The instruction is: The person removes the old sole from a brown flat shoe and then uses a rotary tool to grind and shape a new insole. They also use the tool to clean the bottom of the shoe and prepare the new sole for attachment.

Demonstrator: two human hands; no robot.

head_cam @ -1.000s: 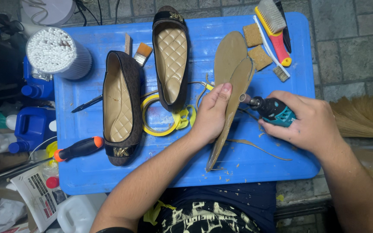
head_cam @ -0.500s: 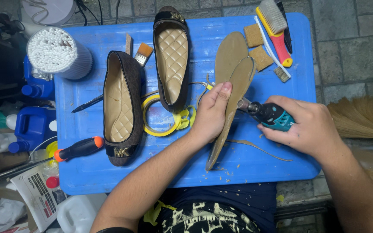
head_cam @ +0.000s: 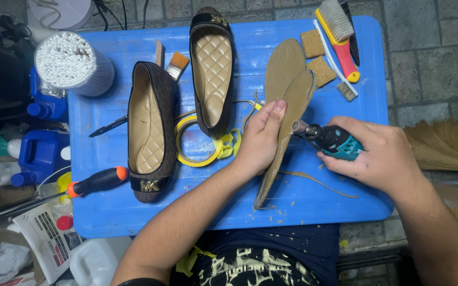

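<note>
Right hand (head_cam: 380, 159): grip wrapped tight round a teal rotary tool (head_cam: 331, 141), fingers pressed together about its body, bit end pointing left at the edge of a tan sole (head_cam: 287, 124). Bit appears to touch the sole's right edge; contact point is small and partly shadowed, so cannot confirm.

Left hand (head_cam: 261, 139): fingers curled over the sole's left edge, thumb along the top, pinching it. The sole stands tilted on its long edge, toe end up and away, heel end low and touching the blue desk (head_cam: 229, 212). Judged reason for this hold: it turns the edge towards the tool and steadies it against sideways push.

The sole therefore lies between the two grips: inside the left, just left of the right hand's tool tip.

Outward: a second flat sole (head_cam: 282, 66) lies behind, partly overlapped. A thin trimmed strip (head_cam: 319, 182) lies on the desk under the right hand, with fine debris scattered near the front edge. Two brown flat shoes (head_cam: 152, 130) (head_cam: 212, 69) sit left of the left hand, openings up. A yellow tape roll (head_cam: 197, 156) lies between them. Further left is an orange-handled screwdriver (head_cam: 96, 182); top right, a brush (head_cam: 340, 32) and two sanding blocks (head_cam: 316, 55).
</note>
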